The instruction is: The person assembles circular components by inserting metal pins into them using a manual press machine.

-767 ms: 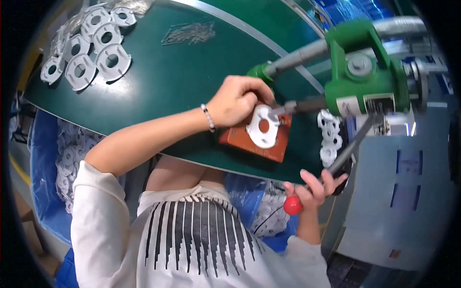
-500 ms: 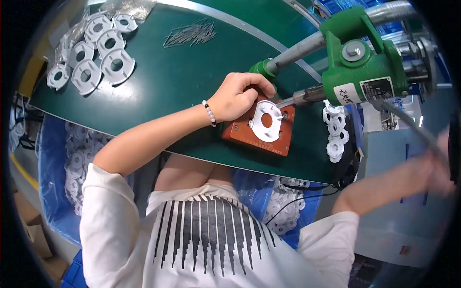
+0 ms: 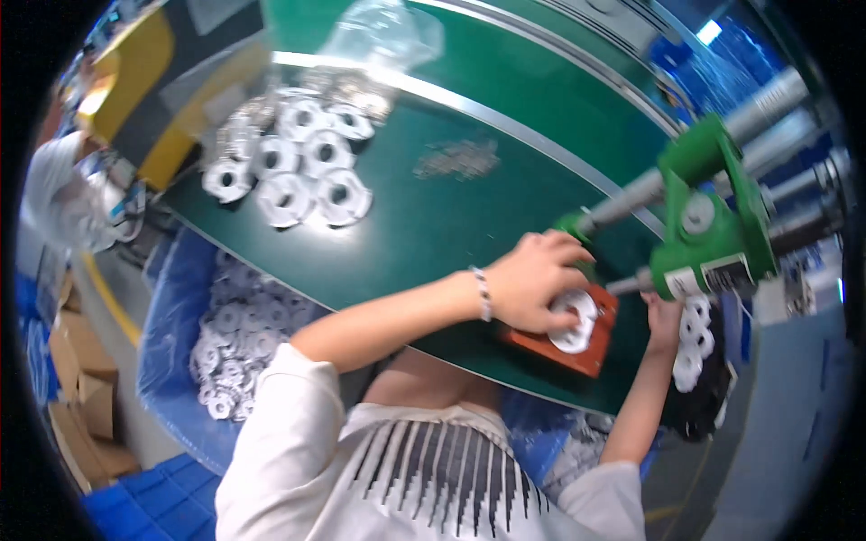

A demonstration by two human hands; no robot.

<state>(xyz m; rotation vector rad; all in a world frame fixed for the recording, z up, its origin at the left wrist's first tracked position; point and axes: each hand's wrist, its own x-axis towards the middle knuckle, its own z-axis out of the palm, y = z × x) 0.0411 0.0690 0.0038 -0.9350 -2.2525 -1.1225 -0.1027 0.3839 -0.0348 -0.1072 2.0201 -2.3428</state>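
Note:
A white plastic ring-shaped part (image 3: 584, 335) lies on the orange-red fixture block (image 3: 568, 359) at the right of the bench. Over its left side is my left hand (image 3: 532, 284), fingers apart and bent toward the green press base; the thumb reaches across to the ring's centre hole. My right hand (image 3: 665, 316) is raised just right of the block, under the green press head (image 3: 713, 243); its fingers are partly hidden and blurred. The press's metal rod (image 3: 629, 284) points at the block from the right.
Several white parts (image 3: 287, 198) lie at the bench's left, near a pile of thin metal pins (image 3: 458, 160). More white parts (image 3: 693, 343) stand at the right edge. A blue-lined bin (image 3: 171, 361) of parts is below left, beside cardboard boxes (image 3: 86, 379).
My right hand has come in from the far right to beside the fixture. My left hand has opened out from a curl, its thumb now over the ring. The whole view has shifted.

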